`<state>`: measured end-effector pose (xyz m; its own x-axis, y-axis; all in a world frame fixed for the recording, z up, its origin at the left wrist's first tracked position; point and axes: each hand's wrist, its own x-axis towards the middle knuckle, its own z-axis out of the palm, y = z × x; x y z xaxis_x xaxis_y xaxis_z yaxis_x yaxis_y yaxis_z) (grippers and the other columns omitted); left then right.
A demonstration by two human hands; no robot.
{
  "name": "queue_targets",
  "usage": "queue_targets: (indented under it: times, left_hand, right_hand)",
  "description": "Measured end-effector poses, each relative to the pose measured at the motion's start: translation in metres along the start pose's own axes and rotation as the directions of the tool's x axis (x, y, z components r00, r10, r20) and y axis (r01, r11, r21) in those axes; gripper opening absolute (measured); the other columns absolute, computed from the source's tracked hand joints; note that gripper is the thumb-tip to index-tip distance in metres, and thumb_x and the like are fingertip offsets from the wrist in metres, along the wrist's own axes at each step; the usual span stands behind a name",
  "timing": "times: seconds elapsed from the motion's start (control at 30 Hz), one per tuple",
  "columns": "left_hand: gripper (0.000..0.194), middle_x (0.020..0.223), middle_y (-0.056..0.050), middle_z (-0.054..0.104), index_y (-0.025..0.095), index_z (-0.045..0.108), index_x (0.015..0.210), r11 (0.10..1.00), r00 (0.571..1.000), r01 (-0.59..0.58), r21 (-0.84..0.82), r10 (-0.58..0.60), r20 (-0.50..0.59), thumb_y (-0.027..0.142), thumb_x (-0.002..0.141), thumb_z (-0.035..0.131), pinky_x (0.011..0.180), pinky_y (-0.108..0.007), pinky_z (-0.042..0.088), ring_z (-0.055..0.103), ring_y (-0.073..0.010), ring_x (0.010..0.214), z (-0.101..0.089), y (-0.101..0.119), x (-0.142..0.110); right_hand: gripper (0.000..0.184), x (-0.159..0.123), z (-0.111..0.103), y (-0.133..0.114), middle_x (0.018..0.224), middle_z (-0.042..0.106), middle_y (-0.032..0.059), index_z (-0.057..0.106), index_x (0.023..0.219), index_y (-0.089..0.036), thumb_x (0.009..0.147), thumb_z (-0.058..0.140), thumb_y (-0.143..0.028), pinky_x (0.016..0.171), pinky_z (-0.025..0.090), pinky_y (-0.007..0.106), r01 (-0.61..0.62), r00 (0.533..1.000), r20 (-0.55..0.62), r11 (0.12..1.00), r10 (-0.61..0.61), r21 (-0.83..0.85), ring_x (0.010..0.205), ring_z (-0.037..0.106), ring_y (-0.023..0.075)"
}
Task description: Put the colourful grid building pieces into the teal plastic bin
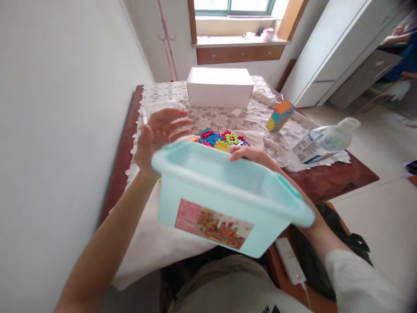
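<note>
Daylight enters a window [234, 5] above a pale sill [221, 40] and brown drawer fronts [228, 55]. A white wall [58, 95] lines the left, a pink coat stand [166, 34] near its far end. On the right, past a lace-covered wooden table [342, 178], a white cabinet [329, 48] meets pale floor [361, 139].

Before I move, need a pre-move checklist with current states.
1. Right hand grip on pale teal plastic bin: ok, at the far rim.
2. Left hand grip: not ok, open at the bin's left end; contact, cannot tell.
3. Bin level: not ok, tilted, right end lower in view.
4. Multicoloured interlocking plastic pieces in sight: ok, partly, beyond the bin.
5. Clear plastic bottle with white cap apart from bin: ok.
6. Pink rectangular printed label legible: not ok, blurred.
</note>
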<state>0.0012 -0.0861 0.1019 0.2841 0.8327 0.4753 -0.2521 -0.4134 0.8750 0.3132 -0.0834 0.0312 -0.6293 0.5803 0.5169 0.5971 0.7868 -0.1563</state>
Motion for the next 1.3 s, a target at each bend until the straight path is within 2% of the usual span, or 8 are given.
queue_targets:
  times: [0.13, 0.2, 0.27, 0.43, 0.6, 0.7, 1.03, 1.3]
  left_hand:
    - [0.044, 0.15, -0.011, 0.077, 0.027, 0.073, 0.14, 0.982, 0.889, 0.099, 0.163, -0.161, 0.429, 0.058, 0.109, 0.067, 0.113, -0.047, 0.063, 0.076, -0.0322, 0.133, 0.028, 0.028, -0.012]
    - [0.044, 0.152, -0.012, 0.076, 0.025, 0.073, 0.145, 0.885, 0.808, 0.003, 0.466, -0.277, 0.52, 0.05, 0.109, 0.071, 0.121, -0.048, 0.058, 0.072, -0.0336, 0.141, 0.042, 0.037, -0.019]
    - [0.045, 0.156, -0.012, 0.074, 0.024, 0.071, 0.149, 0.708, 0.785, -0.131, 0.694, -0.354, 0.508, 0.045, 0.109, 0.072, 0.126, -0.053, 0.054, 0.07, -0.0355, 0.145, 0.052, 0.041, -0.025]
    - [0.037, 0.159, -0.012, 0.073, 0.023, 0.075, 0.144, 0.373, 0.896, -0.278, 0.885, -0.23, 0.379, 0.036, 0.11, 0.069, 0.134, -0.06, 0.044, 0.063, -0.0366, 0.154, 0.051, 0.03, -0.025]
    - [0.04, 0.145, -0.012, 0.081, 0.025, 0.077, 0.148, 0.25, 0.85, -0.191, 0.949, -0.441, 0.287, 0.03, 0.113, 0.058, 0.118, -0.052, 0.059, 0.075, -0.0353, 0.137, 0.042, 0.027, -0.015]
    - [0.037, 0.13, -0.009, 0.085, 0.03, 0.085, 0.139, 0.135, 0.824, -0.147, 0.98, -0.531, 0.197, 0.034, 0.112, 0.06, 0.107, -0.049, 0.063, 0.081, -0.0362, 0.123, 0.044, 0.035, -0.015]
    - [0.049, 0.147, -0.007, 0.082, 0.031, 0.068, 0.16, 0.208, 0.782, -0.17, 0.963, -0.566, 0.26, 0.034, 0.113, 0.059, 0.109, -0.044, 0.062, 0.079, -0.0345, 0.132, 0.05, 0.016, -0.021]
    - [0.053, 0.139, -0.008, 0.085, 0.037, 0.069, 0.163, 0.196, 0.79, -0.146, 0.97, -0.567, 0.233, 0.03, 0.111, 0.061, 0.104, -0.043, 0.062, 0.081, -0.0368, 0.129, 0.051, 0.02, -0.02]
  right_hand:
    - [0.058, 0.015, -0.009, 0.017, 0.057, 0.059, -0.0037, 0.071, 0.068, -0.016, 0.088, 0.082, -0.07, 0.04, 0.041, 0.021, -0.512, 0.773, 0.626, 0.684, 0.103, 0.519, 0.048, 0.054, 0.0101]
    - [0.064, 0.017, -0.011, 0.017, 0.063, 0.06, -0.0019, 0.072, 0.073, -0.015, 0.077, 0.087, -0.077, 0.045, 0.039, 0.021, -0.708, 0.661, 0.747, 0.39, 0.073, 0.589, 0.054, 0.053, 0.0102]
    - [0.07, 0.018, -0.011, 0.015, 0.062, 0.055, -0.003, 0.069, 0.072, -0.016, 0.075, 0.087, -0.084, 0.048, 0.033, 0.021, -0.716, 0.685, 0.714, 0.315, 0.144, 0.623, 0.055, 0.046, 0.0086]
    - [0.075, 0.02, -0.005, 0.018, 0.057, 0.044, -0.0039, 0.057, 0.065, -0.02, 0.092, 0.069, -0.089, 0.052, 0.025, 0.027, -0.558, 0.823, 0.394, 0.451, 0.41, 0.696, 0.054, 0.034, 0.0098]
    - [0.058, 0.016, 0.011, 0.044, 0.11, 0.079, 0.0122, 0.083, 0.103, -0.022, 0.096, 0.072, -0.078, 0.096, 0.059, 0.043, -0.453, 0.832, -0.107, 0.777, 0.545, 0.438, 0.104, 0.072, 0.028]
    - [0.068, 0.01, 0.026, 0.055, 0.164, 0.063, 0.0164, 0.077, 0.144, -0.026, 0.09, 0.086, -0.066, 0.127, 0.048, 0.061, -0.54, 0.828, -0.047, 0.817, 0.559, 0.204, 0.149, 0.062, 0.0407]
    - [0.018, 0.012, 0.045, 0.061, 0.126, 0.083, 0.0071, 0.081, 0.107, -0.027, 0.09, 0.078, -0.031, 0.113, 0.063, 0.045, -0.561, 0.766, -0.064, 0.714, 0.639, 0.419, 0.121, 0.08, 0.0281]
    - [0.035, 0.01, 0.044, 0.064, 0.145, 0.077, 0.0102, 0.069, 0.13, -0.031, 0.096, 0.075, -0.038, 0.107, 0.064, 0.044, -0.656, 0.678, 0.076, 0.555, 0.731, 0.512, 0.13, 0.077, 0.0276]
